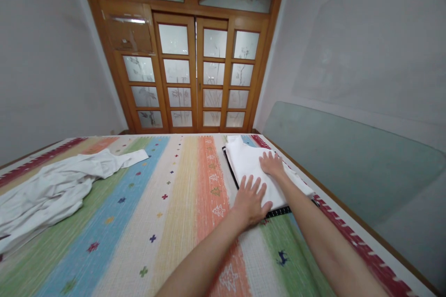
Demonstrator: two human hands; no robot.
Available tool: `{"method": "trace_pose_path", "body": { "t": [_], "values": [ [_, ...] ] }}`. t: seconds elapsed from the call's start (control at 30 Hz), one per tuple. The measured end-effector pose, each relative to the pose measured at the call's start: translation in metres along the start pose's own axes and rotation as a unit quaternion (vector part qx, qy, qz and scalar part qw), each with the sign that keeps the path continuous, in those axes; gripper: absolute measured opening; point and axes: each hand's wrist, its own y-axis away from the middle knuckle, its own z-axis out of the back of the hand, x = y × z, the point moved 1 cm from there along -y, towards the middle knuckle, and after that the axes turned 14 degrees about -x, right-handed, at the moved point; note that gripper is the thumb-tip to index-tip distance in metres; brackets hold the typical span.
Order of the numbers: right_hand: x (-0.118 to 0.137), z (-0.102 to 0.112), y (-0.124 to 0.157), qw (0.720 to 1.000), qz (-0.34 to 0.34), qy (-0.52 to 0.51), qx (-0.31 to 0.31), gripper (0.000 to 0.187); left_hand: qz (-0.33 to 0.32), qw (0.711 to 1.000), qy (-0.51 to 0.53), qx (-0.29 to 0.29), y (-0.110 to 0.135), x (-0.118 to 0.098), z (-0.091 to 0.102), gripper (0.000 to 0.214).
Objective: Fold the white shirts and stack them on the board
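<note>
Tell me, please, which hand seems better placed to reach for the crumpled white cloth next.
Probably the left hand: it rests at the near-left edge of the flat white cloth, closer to the crumpled white cloth. The right hand lies farther right, on top of the flat one.

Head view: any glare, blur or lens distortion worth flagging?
Head view: small glints on the glass panes, a bright streak on the brown panel; door frame flares toward the top, likely wide-lens distortion; folded white cloth shows little detail; left hand and right hand show no obvious motion blur.
</note>
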Motion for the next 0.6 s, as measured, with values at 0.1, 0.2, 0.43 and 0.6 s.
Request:
{"method": "trace_pose_path", "body": {
  "t": [0.1, 0.2, 0.43, 0.6],
  "values": [
    [0.024, -0.001, -0.009, 0.999, 0.035, -0.033, -0.026, 0.059, -0.025, 0.999, -0.041, 0.019, 0.0, 0.001, 0.0, 0.064],
    [0.064, -0.003, -0.018, 0.983, 0.149, -0.099, -0.035, 0.064, -0.078, 0.989, -0.12, 0.035, 0.002, 0.002, -0.003, 0.068],
    [0.136, -0.013, -0.034, 0.972, 0.217, -0.082, 0.042, 0.065, -0.174, 0.968, -0.18, 0.021, 0.008, 0.003, -0.023, 0.052],
    [0.147, -0.03, -0.031, 0.97, 0.228, -0.009, 0.079, 0.062, -0.171, 0.978, -0.119, -0.029, 0.008, 0.007, -0.033, 0.054]
  ]
}}
